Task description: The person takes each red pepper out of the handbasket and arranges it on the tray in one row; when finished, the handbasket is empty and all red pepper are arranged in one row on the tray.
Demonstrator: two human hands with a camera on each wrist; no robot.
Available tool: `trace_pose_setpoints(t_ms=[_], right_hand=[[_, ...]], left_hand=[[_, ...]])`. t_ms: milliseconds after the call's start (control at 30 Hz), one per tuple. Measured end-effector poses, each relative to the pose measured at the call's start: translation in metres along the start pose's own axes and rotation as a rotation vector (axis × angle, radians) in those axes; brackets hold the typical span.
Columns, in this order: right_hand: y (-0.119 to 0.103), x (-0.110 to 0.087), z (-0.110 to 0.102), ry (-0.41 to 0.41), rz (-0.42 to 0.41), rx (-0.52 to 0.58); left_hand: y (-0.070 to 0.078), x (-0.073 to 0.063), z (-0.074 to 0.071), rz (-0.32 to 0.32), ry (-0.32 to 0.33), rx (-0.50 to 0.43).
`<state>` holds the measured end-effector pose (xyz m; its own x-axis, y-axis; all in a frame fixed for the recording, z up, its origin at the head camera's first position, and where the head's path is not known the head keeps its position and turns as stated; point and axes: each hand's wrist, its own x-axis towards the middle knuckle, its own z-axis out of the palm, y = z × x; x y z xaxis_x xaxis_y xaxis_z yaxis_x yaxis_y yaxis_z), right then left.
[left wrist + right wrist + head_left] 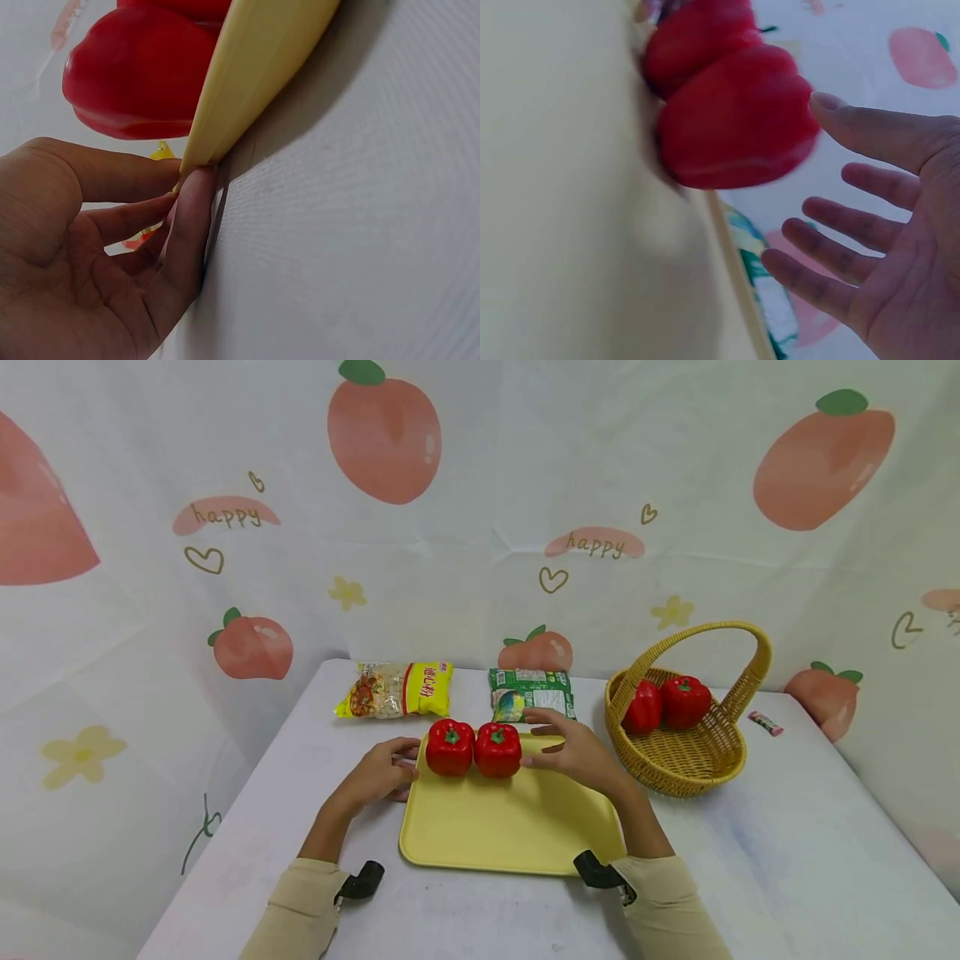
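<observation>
Head view, two glossy red peppers (pixel 497 752), smooth yellow tray (pixel 506 828)

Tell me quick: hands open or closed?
Left hand: closed, holding the yellow tray by its edge.
Right hand: open, holding nothing, near a red pepper.

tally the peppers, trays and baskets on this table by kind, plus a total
Yellow tray: 1
Woven basket: 1
Red bell peppers: 4 (2 on the tray, 2 in the basket)
Total: 6
</observation>
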<state>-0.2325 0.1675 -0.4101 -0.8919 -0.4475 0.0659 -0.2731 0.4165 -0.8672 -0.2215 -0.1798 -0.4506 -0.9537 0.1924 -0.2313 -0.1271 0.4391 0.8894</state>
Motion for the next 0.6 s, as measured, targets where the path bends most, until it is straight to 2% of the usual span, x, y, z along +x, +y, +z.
trace_pose_setpoints(t_ms=[167, 367, 600], right_hand=[[-0.004, -0.009, -0.022, 0.047, -0.036, -0.003], [-0.008, -0.022, -0.046, 0.153, -0.029, -0.021], [-0.011, -0.042, -0.073, 0.275, -0.056, -0.147]], left_hand=[[0.003, -0.001, 0.0, 0.0, -0.005, 0.008], [0.004, -0.002, 0.0, -0.002, 0.0, 0.009], [0.0, 0.001, 0.001, -0.013, 0.002, -0.004]])
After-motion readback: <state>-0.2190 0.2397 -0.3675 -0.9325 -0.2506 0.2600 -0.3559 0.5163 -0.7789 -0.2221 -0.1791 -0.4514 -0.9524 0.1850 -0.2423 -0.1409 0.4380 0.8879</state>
